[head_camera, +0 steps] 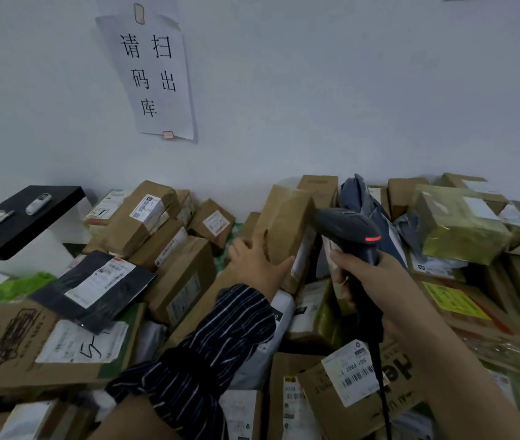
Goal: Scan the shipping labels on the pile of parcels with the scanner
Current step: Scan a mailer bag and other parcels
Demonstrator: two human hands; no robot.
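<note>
Your left fingers (242,246) curl over the near-left edge of an upright brown box (287,214), with the thumb pressed along its lower side, so your left hand (257,265) grips it and tips it towards the right. Your right fingers (338,257) wrap fully round the handle of the scanner (345,225). Your right hand (371,281) holds it just right of that box, its head pointing left at the box's right face and a red light glowing on its back. A white label (303,254) shows on that face, right in front of the scanner's head, though it is too blurred to read. The cable (379,369) hangs down from the handle over the near parcels. Around both hands the pile of parcels (185,281) spreads from the near edge to the far wall, with many labels facing up, among them one on a black mailer (93,287) to the left. Nothing marks any parcel as scanned, so you cannot tell how many are done. Judging by the heap, you have this box in hand and most of the work probably lies ahead.
</note>
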